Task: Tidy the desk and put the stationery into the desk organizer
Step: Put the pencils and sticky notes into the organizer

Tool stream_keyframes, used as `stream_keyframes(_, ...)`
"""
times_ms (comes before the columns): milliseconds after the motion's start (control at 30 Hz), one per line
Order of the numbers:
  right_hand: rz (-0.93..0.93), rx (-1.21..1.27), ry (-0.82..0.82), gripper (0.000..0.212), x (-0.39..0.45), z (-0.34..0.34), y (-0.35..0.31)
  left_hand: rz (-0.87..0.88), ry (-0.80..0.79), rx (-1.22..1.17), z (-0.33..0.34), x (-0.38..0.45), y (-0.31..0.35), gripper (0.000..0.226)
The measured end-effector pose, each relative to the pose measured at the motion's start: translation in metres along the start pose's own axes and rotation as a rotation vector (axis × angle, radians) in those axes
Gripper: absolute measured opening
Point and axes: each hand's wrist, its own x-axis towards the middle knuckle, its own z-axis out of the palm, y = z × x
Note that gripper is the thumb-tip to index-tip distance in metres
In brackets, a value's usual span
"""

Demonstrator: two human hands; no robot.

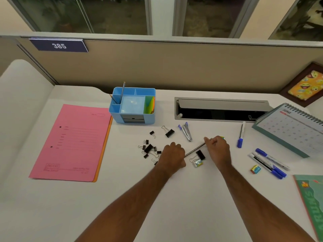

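Note:
A blue desk organizer [150,117] stands at the back centre, holding two pencils [122,92] and coloured sticky notes [149,104]. My right hand [218,149] pinches the upper end of a dark pencil [194,150] that lies slanted on the white desk. My left hand [173,154] rests as a fist at the pencil's lower end, and what its fingers enclose is hidden. Several black binder clips [148,148] lie scattered left of it, and one larger clip [200,154] sits between my hands beside a wrapped eraser [198,162].
A small stapler [187,132] and a blue marker [241,135] lie behind my hands. Three markers [269,160] and an eraser [255,169] sit at the right, near a desk calendar [293,130] and a green notebook [312,198]. A pink folder [73,142] lies left; a cable slot [220,109] is at the back.

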Motion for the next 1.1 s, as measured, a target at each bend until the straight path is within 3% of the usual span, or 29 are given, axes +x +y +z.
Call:
stream_keyframes(133,0.018,0.110,-0.044,0.044,-0.003,-0.002,-0.012,-0.032,0.062,-0.106,-0.002,-0.007,-0.009,0.016)
stream_keyframes(367,-0.043,0.471,-0.302,0.025,-0.016,-0.003,-0.065,-0.102,0.286,-0.324,-0.008,-0.023,-0.030,0.021)
stream_keyframes(600,-0.321,0.620,-0.297,0.016,-0.021,-0.003,-0.143,-0.222,0.587,-0.546,-0.031,-0.045,-0.083,0.027)
stream_keyframes(700,-0.426,0.629,-0.315,0.017,-0.018,0.002,-0.181,-0.320,0.666,-0.481,-0.035,-0.054,-0.118,0.038)
stream_keyframes(933,-0.615,0.566,-0.388,0.016,-0.013,0.041,-0.258,-0.499,0.629,-0.324,-0.045,-0.068,-0.192,0.071)
stream_keyframes(1100,-0.709,0.473,-0.442,0.017,-0.011,0.085,-0.290,-0.572,0.512,-0.280,-0.041,-0.071,-0.211,0.079)
